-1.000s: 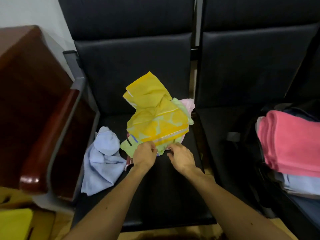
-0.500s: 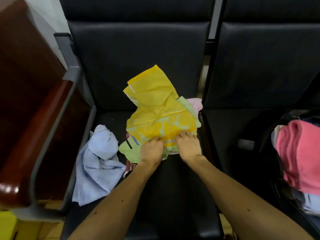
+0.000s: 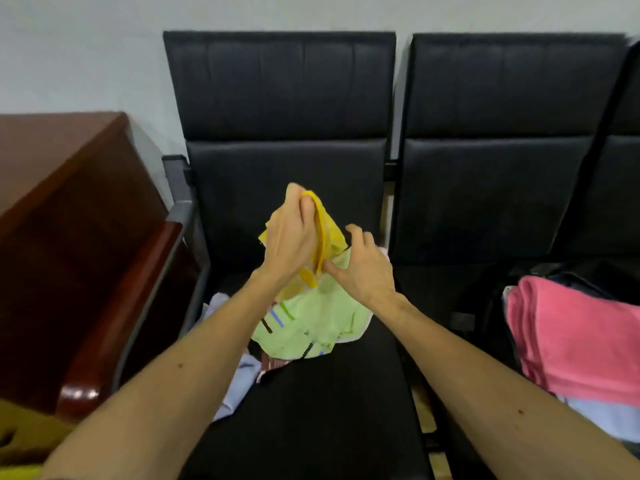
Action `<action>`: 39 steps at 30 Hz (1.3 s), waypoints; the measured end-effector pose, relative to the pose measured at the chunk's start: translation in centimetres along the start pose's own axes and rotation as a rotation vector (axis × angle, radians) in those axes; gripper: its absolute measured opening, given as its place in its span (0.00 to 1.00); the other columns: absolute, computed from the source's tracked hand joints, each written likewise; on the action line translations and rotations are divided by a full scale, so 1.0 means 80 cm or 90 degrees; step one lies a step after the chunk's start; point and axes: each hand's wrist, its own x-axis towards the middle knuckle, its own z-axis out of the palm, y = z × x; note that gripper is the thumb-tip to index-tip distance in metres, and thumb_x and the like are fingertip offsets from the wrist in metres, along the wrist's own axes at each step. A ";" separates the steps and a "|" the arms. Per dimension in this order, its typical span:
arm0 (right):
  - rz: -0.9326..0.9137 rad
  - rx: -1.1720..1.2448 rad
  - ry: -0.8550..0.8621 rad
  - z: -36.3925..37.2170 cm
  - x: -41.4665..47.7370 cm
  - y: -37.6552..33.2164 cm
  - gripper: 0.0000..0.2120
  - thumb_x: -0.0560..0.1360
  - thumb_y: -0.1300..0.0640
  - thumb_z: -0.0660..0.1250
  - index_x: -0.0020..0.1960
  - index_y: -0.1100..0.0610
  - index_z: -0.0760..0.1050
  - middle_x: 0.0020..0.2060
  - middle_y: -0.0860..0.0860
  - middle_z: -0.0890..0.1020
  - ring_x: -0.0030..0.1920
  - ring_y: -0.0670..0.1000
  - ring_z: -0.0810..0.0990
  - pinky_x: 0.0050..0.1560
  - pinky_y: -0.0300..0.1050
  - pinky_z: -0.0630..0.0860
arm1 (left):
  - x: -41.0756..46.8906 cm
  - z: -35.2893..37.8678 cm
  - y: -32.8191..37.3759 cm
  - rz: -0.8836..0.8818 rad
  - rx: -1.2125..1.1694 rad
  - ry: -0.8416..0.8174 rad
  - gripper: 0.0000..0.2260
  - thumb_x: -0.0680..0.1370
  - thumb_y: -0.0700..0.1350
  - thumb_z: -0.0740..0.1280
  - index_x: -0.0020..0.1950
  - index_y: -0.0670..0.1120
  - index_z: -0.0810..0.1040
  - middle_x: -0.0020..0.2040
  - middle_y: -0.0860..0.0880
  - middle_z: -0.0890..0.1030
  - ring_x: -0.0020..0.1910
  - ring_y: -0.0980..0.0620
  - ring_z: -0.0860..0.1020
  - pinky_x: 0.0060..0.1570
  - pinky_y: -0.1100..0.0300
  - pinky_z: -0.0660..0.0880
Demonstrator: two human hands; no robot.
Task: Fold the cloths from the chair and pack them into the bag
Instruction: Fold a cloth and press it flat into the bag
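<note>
Yellow cloth gripped in raised left hand

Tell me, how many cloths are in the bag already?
2 show: a folded pink cloth on top and a light blue cloth beneath it, both in the black bag at right. More may hide underneath.

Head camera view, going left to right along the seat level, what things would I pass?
wooden desk → light blue cloth → light green cloth → pink folded cloth. The yellow cloth and the hands overlap the green one, so they are left out.
</note>
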 end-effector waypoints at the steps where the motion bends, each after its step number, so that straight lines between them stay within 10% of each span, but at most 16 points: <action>1: -0.023 0.063 -0.001 -0.028 0.000 -0.021 0.40 0.71 0.37 0.71 0.74 0.50 0.59 0.66 0.52 0.72 0.64 0.56 0.74 0.62 0.56 0.74 | 0.016 -0.024 0.028 0.052 0.001 0.006 0.08 0.85 0.46 0.53 0.47 0.48 0.65 0.33 0.50 0.73 0.32 0.51 0.72 0.36 0.56 0.61; 16: -0.270 0.466 0.091 -0.364 -0.139 -0.242 0.34 0.67 0.33 0.72 0.67 0.45 0.64 0.54 0.50 0.83 0.52 0.48 0.84 0.54 0.49 0.81 | 0.022 -0.270 0.362 0.352 -0.014 0.175 0.07 0.79 0.46 0.64 0.43 0.46 0.77 0.35 0.51 0.77 0.38 0.50 0.75 0.41 0.56 0.70; 23: -0.305 0.412 0.165 -0.442 -0.203 -0.270 0.08 0.77 0.62 0.67 0.54 0.54 0.76 0.40 0.52 0.85 0.36 0.48 0.83 0.37 0.46 0.81 | -0.013 -0.323 0.422 0.372 -0.047 0.190 0.09 0.76 0.47 0.67 0.39 0.45 0.81 0.34 0.50 0.80 0.36 0.55 0.75 0.39 0.59 0.70; 27: -0.262 0.555 0.083 -0.462 -0.242 -0.277 0.16 0.77 0.46 0.69 0.55 0.57 0.76 0.39 0.52 0.85 0.36 0.48 0.84 0.35 0.42 0.80 | -0.042 -0.329 0.443 0.352 -0.063 0.152 0.07 0.73 0.46 0.70 0.35 0.47 0.82 0.30 0.53 0.79 0.31 0.60 0.74 0.34 0.66 0.70; 33: -0.259 0.285 0.088 -0.434 -0.273 -0.250 0.20 0.70 0.60 0.73 0.57 0.49 0.70 0.46 0.51 0.84 0.43 0.51 0.85 0.45 0.54 0.83 | -0.082 -0.315 0.432 0.233 -0.100 0.010 0.07 0.69 0.50 0.73 0.34 0.47 0.83 0.33 0.48 0.82 0.34 0.54 0.79 0.40 0.53 0.79; 39: -0.214 0.087 0.135 -0.432 -0.290 -0.187 0.09 0.72 0.67 0.60 0.34 0.61 0.73 0.27 0.50 0.74 0.30 0.49 0.72 0.34 0.48 0.69 | -0.134 -0.315 0.383 0.216 -0.027 -0.181 0.03 0.72 0.42 0.73 0.37 0.45 0.84 0.32 0.47 0.80 0.33 0.56 0.76 0.36 0.57 0.74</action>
